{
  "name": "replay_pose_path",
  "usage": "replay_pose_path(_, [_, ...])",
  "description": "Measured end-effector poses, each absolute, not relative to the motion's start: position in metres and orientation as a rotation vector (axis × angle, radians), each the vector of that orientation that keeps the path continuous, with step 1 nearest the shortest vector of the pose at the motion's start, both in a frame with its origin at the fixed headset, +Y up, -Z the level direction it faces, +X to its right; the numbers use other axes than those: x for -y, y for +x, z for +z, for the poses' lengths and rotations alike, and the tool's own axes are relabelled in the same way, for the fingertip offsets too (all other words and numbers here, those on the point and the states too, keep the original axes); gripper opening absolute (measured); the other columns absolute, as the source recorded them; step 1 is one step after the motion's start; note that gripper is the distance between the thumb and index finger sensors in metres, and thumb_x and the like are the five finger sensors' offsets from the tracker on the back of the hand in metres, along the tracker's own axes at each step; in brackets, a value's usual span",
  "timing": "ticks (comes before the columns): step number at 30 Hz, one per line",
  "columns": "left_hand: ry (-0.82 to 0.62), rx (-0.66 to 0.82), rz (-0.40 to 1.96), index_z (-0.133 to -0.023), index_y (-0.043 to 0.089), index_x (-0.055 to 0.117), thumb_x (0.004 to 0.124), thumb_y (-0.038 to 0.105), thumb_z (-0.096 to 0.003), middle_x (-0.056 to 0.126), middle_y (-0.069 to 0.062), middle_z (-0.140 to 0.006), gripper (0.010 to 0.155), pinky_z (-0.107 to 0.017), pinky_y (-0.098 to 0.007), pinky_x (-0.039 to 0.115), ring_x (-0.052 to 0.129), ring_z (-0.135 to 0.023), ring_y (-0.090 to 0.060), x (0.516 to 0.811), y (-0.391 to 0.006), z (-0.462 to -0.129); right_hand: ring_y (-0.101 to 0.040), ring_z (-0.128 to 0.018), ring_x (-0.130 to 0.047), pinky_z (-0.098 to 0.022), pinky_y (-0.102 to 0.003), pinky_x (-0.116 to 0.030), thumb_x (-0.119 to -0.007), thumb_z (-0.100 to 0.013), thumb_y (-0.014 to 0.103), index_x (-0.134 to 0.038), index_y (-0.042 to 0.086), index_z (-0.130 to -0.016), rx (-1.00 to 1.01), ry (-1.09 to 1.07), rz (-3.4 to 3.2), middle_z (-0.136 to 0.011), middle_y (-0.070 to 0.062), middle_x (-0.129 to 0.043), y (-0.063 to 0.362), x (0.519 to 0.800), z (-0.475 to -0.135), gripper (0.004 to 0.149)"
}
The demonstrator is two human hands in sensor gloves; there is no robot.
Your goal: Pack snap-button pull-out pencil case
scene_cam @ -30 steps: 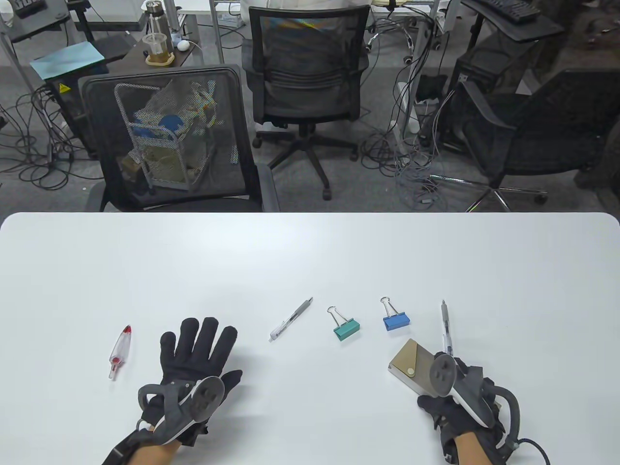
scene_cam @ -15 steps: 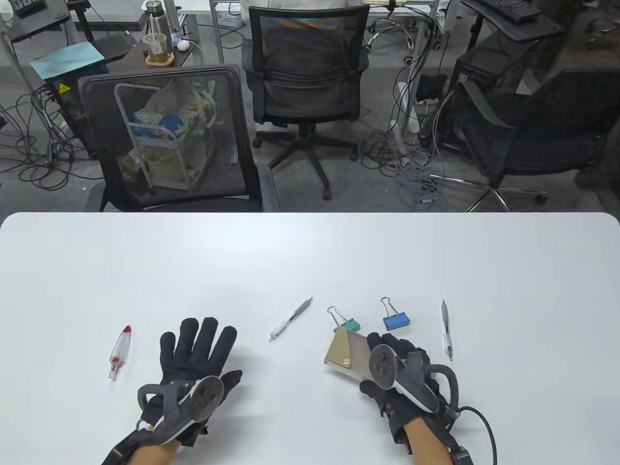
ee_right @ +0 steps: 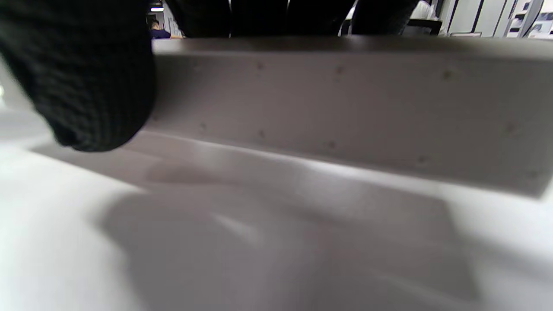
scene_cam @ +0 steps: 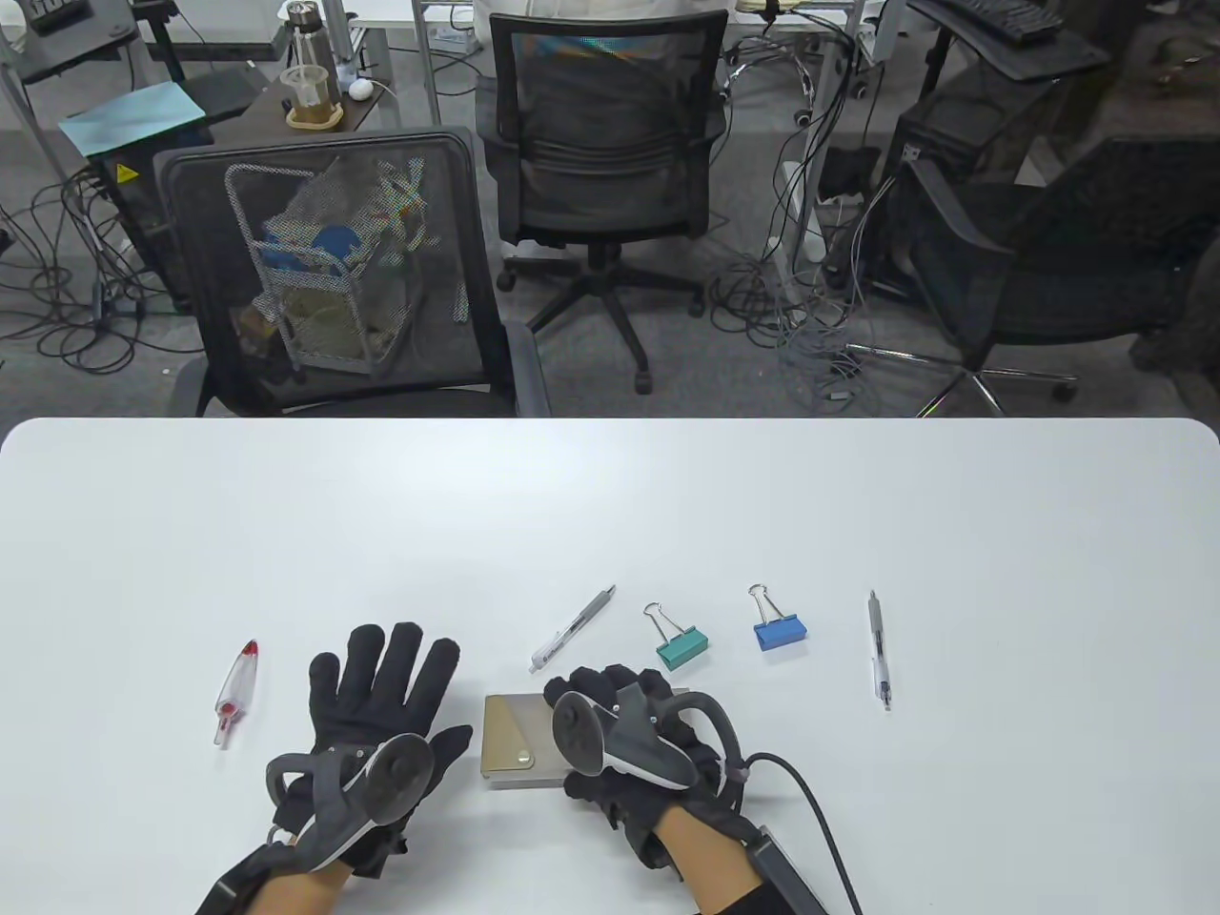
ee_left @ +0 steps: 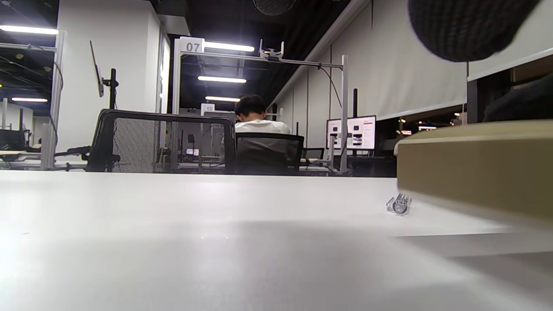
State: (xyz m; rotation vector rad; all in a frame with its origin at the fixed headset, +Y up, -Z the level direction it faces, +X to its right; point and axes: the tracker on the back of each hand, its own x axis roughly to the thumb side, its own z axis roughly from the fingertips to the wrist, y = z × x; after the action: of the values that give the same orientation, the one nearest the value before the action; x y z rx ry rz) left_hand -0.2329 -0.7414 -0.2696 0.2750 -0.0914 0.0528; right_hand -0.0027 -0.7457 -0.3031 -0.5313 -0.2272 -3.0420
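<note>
— Two things worry me. My right hand (scene_cam: 624,729) grips the pencil case (scene_cam: 515,743) by one end only, low in the middle of the table view, and the snap (scene_cam: 522,759) sits at the free end, on the tan flap. If my hold is off-centre the case could twist or drop onto the table (scene_cam: 610,515) when I lift or turn it. That is my guess, not something I see happening.

— And the second?

— Since it is a pull-out case, the inner tray may slide free if I tip it with the snap undone. I cannot tell from here whether the snap is fastened.

— Where does the case lie against your fingers?

— In the right wrist view its long grey side (ee_right: 345,108) fills the frame. My fingers (ee_right: 281,15) curl over its top edge along the upper border, and my thumb (ee_right: 82,77) presses on its near face at the upper left. There is a shadow beneath it; whether it rests on the table or hangs just above, I cannot tell.

— And your other hand?

— My left hand (scene_cam: 381,705) lies flat on the table, fingers spread wide, holding nothing, just left of the case. Its thumb is close to the case's left end; touching or not, I cannot say. The left wrist view shows that tan end at the right edge of the frame.

— Anything in the way?

— A grey pen (scene_cam: 573,629) lies just above the case in the table view. A careless push could knock it.
</note>
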Motion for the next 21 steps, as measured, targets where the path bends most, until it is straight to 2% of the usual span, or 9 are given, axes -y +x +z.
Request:
replay_pose_path(6, [0.261, 0.09, 0.05, -0.109, 0.054, 0.03, 0.074, 0.069, -0.0336, 0.029, 0.014, -0.124, 0.089, -0.085, -0.063, 0.022, 0.024, -0.122, -0.029, 0.742, -0.233, -0.271, -0.021, -0.108, -0.063, -0.082, -0.054, -0.055, -0.09, -0.028, 0.059, -0.046, 0.046, -0.104, 0.3, -0.563, -3.035, -0.117, 0.016, -0.055, -0.002, 0.762, -0.304, 0.089])
replay_pose_path(14, [0.246, 0.096, 0.034, -0.109, 0.054, 0.03, 0.073, 0.069, -0.0335, 0.03, 0.013, -0.124, 0.089, -0.085, -0.064, 0.023, 0.025, -0.122, -0.029, 0.743, -0.231, -0.271, -0.021, -0.108, -0.062, -0.081, -0.055, -0.054, -0.09, -0.029, 0.06, -0.046, 0.046, -0.104, 0.299, -0.58, -3.053, -0.117, 0.015, -0.054, 0.001, 0.763, -0.304, 0.089])
replay_pose_path(17, [0.247, 0.117, 0.024, -0.11, 0.053, 0.034, 0.073, 0.07, -0.0333, 0.033, 0.013, -0.124, 0.087, -0.085, -0.064, 0.025, 0.031, -0.121, -0.029, 0.74, -0.225, -0.268, -0.022, -0.108, -0.061, -0.081, -0.055, -0.053, -0.09, -0.029, 0.06, -0.046, 0.047, -0.104, 0.313, -0.585, -3.071, -0.117, 0.015, -0.054, 0.003, 0.765, -0.305, 0.088])
replay_pose_path(21, [0.232, 0.147, 0.022, -0.106, 0.047, 0.057, 0.076, 0.07, -0.0318, 0.061, 0.009, -0.118, 0.08, -0.083, -0.065, 0.034, 0.06, -0.116, -0.031, 0.738, -0.212, -0.262, -0.022, -0.108, -0.059, -0.081, -0.055, -0.051, -0.089, -0.029, 0.06, -0.045, 0.047, -0.104, 0.327, -0.58, -3.071, -0.118, 0.015, -0.052, 0.003, 0.764, -0.305, 0.088])
